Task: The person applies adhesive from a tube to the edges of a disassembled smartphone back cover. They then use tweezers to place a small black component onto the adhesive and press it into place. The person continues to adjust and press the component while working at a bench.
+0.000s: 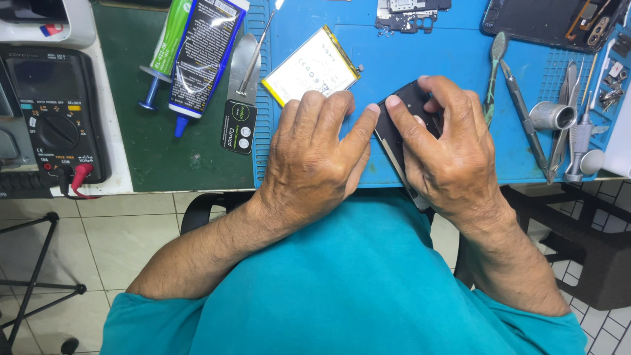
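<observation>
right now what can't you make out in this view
Head view only:
- Flat black phone part: mostly covered by the right hand and left hand; its face is hidden.
- Dark opened phone body: cut off by the top edge.
- Small metal parts at the blue mat's right: too small to identify.

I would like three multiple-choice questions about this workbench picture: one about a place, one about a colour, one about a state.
1. Where does the flat white battery lie?
A. on the blue mat
B. on the floor
C. on the multimeter

2. What colour is the person's shirt?
A. red
B. teal
C. white

3. What are the two hands doing?
A. resting in the lap
B. both on the dark phone
C. holding tweezers

Answers:
1. A, the battery sits on the mat above the left hand.
2. B, the cloth below the arms is teal.
3. B, the left hand and right hand both press on the phone.
</observation>
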